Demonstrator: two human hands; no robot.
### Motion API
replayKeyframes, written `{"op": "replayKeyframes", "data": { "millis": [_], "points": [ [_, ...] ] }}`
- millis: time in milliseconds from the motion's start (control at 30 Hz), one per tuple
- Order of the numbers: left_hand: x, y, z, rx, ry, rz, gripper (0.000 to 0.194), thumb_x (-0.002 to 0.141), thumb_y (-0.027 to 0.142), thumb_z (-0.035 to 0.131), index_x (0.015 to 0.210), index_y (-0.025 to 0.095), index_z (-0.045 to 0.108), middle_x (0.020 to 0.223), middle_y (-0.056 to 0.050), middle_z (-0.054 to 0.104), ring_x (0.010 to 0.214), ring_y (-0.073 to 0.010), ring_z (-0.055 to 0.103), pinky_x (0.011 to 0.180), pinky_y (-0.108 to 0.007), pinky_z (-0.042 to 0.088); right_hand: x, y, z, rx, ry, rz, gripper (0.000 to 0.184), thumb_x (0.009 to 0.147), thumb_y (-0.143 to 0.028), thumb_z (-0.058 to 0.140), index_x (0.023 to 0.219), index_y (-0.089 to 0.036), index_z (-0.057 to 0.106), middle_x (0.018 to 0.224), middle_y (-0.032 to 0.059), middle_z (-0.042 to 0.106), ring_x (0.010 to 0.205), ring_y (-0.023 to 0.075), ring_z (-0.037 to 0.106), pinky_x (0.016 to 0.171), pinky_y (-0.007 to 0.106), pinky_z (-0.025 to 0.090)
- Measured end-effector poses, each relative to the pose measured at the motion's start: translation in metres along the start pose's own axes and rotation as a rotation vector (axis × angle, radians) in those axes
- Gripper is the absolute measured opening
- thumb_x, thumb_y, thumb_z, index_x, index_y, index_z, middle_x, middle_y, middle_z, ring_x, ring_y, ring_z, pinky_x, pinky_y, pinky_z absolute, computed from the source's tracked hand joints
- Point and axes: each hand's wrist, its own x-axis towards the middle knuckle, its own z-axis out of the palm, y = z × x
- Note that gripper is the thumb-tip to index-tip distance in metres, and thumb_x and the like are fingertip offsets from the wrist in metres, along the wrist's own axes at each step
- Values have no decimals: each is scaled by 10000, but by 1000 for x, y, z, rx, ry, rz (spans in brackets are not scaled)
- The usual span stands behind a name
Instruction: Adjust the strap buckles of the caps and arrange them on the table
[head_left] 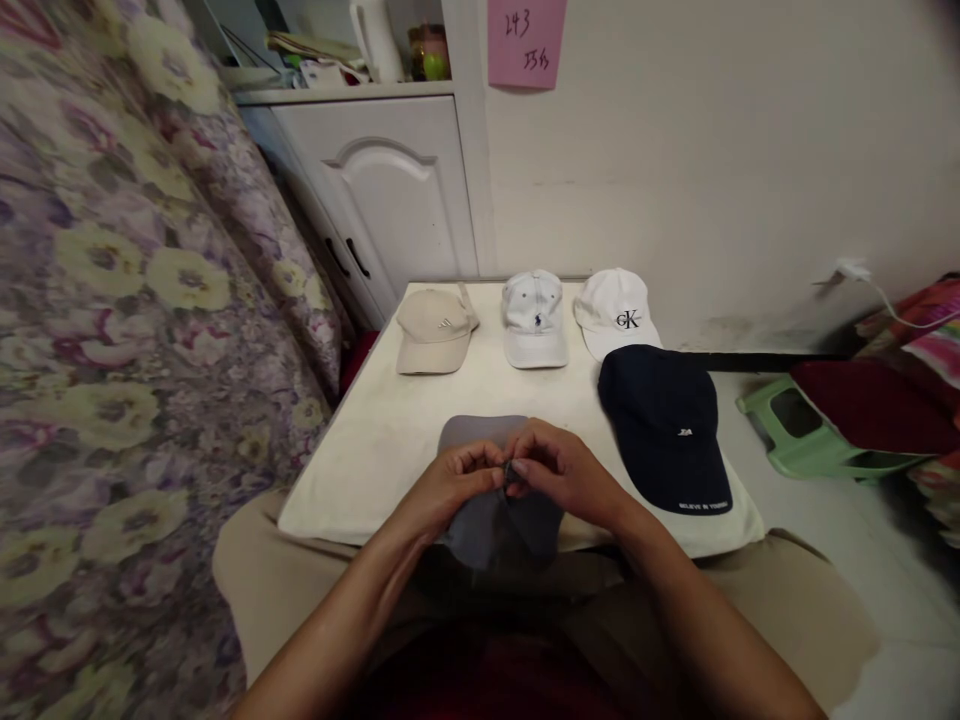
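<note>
A grey baseball cap (501,530) lies at the near edge of the cream-covered table (360,450), partly over my lap. Above its crown, my left hand (469,475) and my right hand (551,465) meet, each with thumb and fingers pinched. Between the fingertips is a small dark bit that looks like part of the cap's strap; its exact form is hidden. Behind stand a beige cap (435,328), a pale cap with a small dark emblem (534,318) and a white cap with black letters (616,305). Right of my hands lies a navy cap (664,425).
White cabinet doors (390,190) stand behind the table at left, below a shelf with a white jug (376,40). A floral curtain (150,350) hangs along the left. On the right floor is a green stool (810,440). A pink note (526,42) is on the wall.
</note>
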Motion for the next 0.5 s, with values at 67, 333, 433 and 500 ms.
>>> {"op": "replayKeyframes", "data": {
  "millis": [67,333,433,500],
  "points": [
    [0,-1,0,-2,15,-10,236,709,298,777,798,156,611,723,6,631,653,-124,558,603,-227,396,0,-1,1,-32,33,10,134,906,-302,596,840,-197,545,809,13,631,690,161,678,635,292,531],
    [0,-2,3,96,91,25,219,734,323,748,781,168,602,651,37,577,539,-85,452,497,-199,304,-2,-4,4,-194,138,7,60,880,-253,615,851,-207,589,707,-17,618,616,141,643,589,259,484],
    [0,-1,4,105,96,37,223,743,338,747,772,166,606,634,42,568,528,-82,441,495,-194,295,-2,-2,4,-169,126,0,49,871,-243,619,855,-208,590,716,-11,634,663,150,643,637,273,508],
    [-1,0,6,111,90,37,224,750,345,743,776,163,616,656,29,593,547,-90,466,506,-196,311,-2,0,5,-160,131,1,47,872,-231,606,846,-203,579,710,-9,639,660,150,639,641,276,514]
  ]
}}
